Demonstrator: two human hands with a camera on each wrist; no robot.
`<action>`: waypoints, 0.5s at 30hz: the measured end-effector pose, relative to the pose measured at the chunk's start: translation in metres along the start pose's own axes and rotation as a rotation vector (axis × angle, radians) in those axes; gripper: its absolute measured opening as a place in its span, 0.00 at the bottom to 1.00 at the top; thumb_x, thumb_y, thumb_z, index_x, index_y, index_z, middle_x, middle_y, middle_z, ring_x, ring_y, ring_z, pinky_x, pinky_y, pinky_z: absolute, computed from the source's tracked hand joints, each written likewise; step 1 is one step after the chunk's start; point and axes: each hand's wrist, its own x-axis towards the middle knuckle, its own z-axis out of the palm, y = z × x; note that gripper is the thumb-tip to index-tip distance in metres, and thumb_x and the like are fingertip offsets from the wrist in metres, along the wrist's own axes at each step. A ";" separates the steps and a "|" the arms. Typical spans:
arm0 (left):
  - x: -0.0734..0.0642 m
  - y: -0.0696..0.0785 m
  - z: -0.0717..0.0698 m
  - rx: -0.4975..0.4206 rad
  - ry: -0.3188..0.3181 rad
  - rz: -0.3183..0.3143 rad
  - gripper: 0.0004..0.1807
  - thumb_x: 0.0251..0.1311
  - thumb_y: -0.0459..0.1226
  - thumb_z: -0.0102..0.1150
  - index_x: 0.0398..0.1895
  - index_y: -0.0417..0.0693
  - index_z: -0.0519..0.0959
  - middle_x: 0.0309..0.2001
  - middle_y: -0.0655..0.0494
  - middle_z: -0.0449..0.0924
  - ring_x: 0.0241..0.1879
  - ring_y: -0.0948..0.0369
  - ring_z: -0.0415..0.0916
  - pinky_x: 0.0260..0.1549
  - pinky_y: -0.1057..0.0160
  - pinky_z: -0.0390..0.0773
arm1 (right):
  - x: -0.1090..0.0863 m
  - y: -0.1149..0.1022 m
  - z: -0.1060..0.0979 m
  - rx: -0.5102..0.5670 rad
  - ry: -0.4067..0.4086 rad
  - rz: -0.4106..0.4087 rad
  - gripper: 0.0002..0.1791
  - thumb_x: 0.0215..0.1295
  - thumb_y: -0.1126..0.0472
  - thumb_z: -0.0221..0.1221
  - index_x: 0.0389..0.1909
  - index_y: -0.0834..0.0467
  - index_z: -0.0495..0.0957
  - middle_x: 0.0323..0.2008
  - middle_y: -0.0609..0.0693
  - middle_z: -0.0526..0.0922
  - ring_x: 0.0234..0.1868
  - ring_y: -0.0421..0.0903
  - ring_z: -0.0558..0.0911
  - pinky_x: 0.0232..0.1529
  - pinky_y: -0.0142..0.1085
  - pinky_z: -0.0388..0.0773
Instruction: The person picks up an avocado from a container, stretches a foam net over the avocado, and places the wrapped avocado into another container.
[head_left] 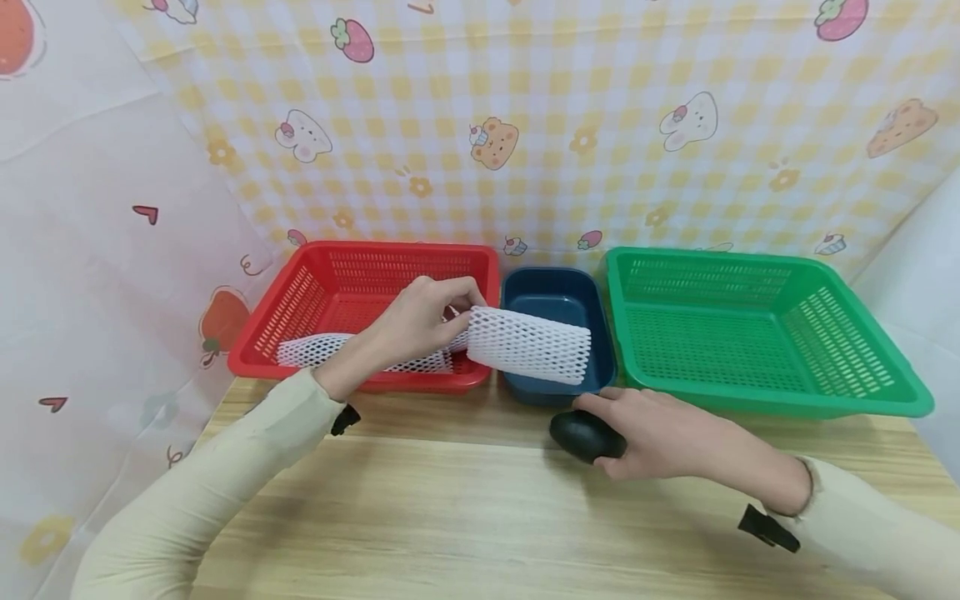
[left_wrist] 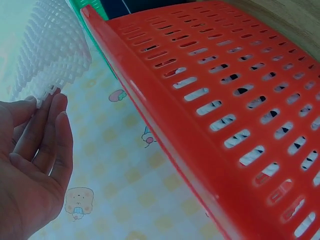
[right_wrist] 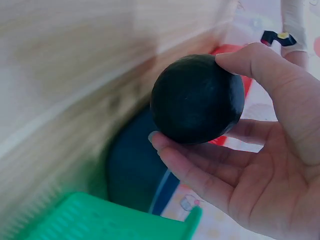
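Observation:
My left hand (head_left: 431,317) pinches one end of a white foam net sleeve (head_left: 529,345) between thumb and fingertips. The sleeve stretches out sideways over the blue bin (head_left: 551,282), its far end wide. My right hand (head_left: 667,433) grips a dark avocado (head_left: 587,436) just in front of the blue bin, above the table. From the right wrist view, the thumb lies on top of the avocado (right_wrist: 197,100) and the fingers curl beneath it. More white foam net sleeves (head_left: 315,348) lie in the red basket (head_left: 360,382), partly hidden by the left forearm.
On the right stands a green basket (head_left: 750,396) with slotted walls. The three containers line the back of the wooden table (head_left: 420,517). Behind them hangs a yellow checked cloth (head_left: 555,192), and a white patterned cloth (head_left: 97,275) hangs at the left.

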 end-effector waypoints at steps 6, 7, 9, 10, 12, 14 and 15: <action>-0.001 0.000 -0.002 0.008 0.011 -0.012 0.13 0.57 0.30 0.71 0.45 0.47 0.81 0.43 0.54 0.87 0.39 0.61 0.84 0.41 0.59 0.83 | -0.006 -0.002 -0.012 -0.024 0.054 0.009 0.34 0.55 0.51 0.75 0.62 0.55 0.76 0.42 0.47 0.79 0.32 0.41 0.77 0.29 0.35 0.77; 0.000 0.000 -0.002 0.006 0.011 -0.017 0.13 0.58 0.30 0.71 0.45 0.47 0.81 0.43 0.54 0.87 0.39 0.61 0.84 0.41 0.59 0.83 | -0.006 -0.002 -0.014 -0.026 0.064 0.008 0.34 0.55 0.52 0.75 0.62 0.55 0.76 0.42 0.47 0.79 0.31 0.41 0.77 0.29 0.35 0.77; 0.000 0.000 -0.003 0.006 0.011 -0.022 0.13 0.58 0.30 0.71 0.45 0.47 0.81 0.43 0.54 0.87 0.39 0.61 0.84 0.41 0.60 0.83 | -0.008 -0.002 -0.018 -0.033 0.081 0.010 0.34 0.55 0.53 0.75 0.62 0.56 0.75 0.41 0.47 0.79 0.30 0.39 0.77 0.29 0.35 0.77; 0.000 0.000 -0.003 0.005 0.012 -0.023 0.13 0.58 0.30 0.71 0.45 0.47 0.81 0.43 0.54 0.87 0.40 0.61 0.84 0.41 0.60 0.83 | -0.009 -0.002 -0.019 -0.037 0.088 0.012 0.34 0.55 0.53 0.74 0.62 0.57 0.75 0.41 0.47 0.79 0.30 0.39 0.77 0.29 0.35 0.77; 0.000 0.000 -0.004 -0.003 0.014 -0.020 0.13 0.59 0.30 0.70 0.45 0.47 0.81 0.44 0.53 0.86 0.40 0.61 0.84 0.42 0.59 0.84 | -0.010 -0.002 -0.023 -0.046 0.101 0.016 0.34 0.54 0.53 0.75 0.62 0.56 0.75 0.42 0.47 0.79 0.30 0.39 0.77 0.29 0.34 0.77; 0.001 0.000 -0.006 -0.010 0.020 -0.014 0.13 0.59 0.29 0.71 0.45 0.46 0.81 0.44 0.53 0.86 0.40 0.61 0.84 0.41 0.58 0.84 | -0.011 -0.002 -0.027 -0.064 0.116 0.017 0.34 0.54 0.52 0.75 0.62 0.55 0.76 0.42 0.47 0.79 0.30 0.39 0.77 0.29 0.34 0.76; 0.001 0.000 -0.007 -0.015 0.026 -0.009 0.12 0.59 0.29 0.70 0.45 0.46 0.81 0.44 0.53 0.86 0.40 0.61 0.84 0.42 0.57 0.84 | -0.012 -0.003 -0.029 -0.072 0.124 0.015 0.34 0.54 0.52 0.75 0.62 0.54 0.76 0.42 0.46 0.79 0.30 0.38 0.76 0.29 0.34 0.76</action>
